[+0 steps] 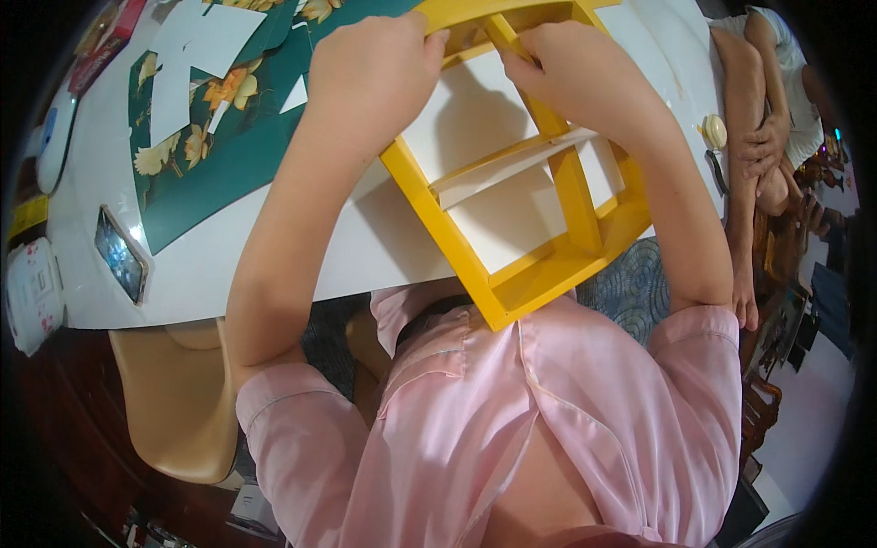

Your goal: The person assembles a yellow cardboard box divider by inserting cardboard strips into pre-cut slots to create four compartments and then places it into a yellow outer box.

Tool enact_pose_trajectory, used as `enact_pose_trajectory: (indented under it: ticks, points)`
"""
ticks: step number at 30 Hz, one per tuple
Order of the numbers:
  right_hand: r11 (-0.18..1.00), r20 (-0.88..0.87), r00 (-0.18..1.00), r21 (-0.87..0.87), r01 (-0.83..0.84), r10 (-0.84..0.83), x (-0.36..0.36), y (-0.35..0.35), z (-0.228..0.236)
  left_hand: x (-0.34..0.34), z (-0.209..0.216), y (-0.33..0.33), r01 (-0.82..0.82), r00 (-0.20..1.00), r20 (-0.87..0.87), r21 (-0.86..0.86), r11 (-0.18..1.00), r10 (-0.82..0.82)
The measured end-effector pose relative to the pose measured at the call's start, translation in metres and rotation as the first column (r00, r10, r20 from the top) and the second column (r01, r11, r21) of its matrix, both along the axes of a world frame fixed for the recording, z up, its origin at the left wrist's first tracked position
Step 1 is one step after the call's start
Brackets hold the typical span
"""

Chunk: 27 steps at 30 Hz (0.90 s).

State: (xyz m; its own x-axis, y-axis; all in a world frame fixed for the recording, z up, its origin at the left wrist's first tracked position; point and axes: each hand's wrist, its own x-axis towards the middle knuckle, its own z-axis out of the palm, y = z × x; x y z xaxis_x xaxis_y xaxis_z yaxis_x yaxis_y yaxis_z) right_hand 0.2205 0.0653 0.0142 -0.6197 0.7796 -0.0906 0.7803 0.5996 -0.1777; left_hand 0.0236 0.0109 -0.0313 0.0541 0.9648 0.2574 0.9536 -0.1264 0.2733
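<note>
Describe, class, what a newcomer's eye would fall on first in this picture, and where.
Probably the yellow frame, gripped by the left hand and right hand near its far end, its near corner reaching past the edge of the white table. Next, the green floral sheet at the table's left, with white pieces lying on it.

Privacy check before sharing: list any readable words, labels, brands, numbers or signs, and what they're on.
None I can read.
Red box: pale lettering, too small and blurred.
White pack: faint print, too small.
Yellow frame: no writing visible.
</note>
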Motion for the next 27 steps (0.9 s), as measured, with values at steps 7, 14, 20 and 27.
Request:
enact_pose_trajectory:
  ticks: [7,14,20,27]
  points:
    - [0.998,0.008,0.999,-0.06,0.031,-0.031,-0.002,-0.001,-0.005,0.0,0.001,-0.002,0.008,1.0,-0.004,-0.008,1.0,-0.008]
    - [0.996,0.049,0.999,-0.09,0.005,-0.001,-0.009,-0.001,-0.007,-0.002,-0.001,-0.003,0.011,1.0,0.006,0.002,1.0,-0.011]
    - [0.999,0.094,0.995,-0.046,-0.015,0.019,-0.012,0.009,-0.029,0.0,0.0,-0.002,0.042,0.998,0.046,0.004,0.999,-0.042]
    - [0.961,0.125,0.968,-0.149,0.233,-0.216,0.001,-0.003,0.068,0.003,0.007,-0.008,0.032,0.987,0.16,-0.059,0.998,-0.022]
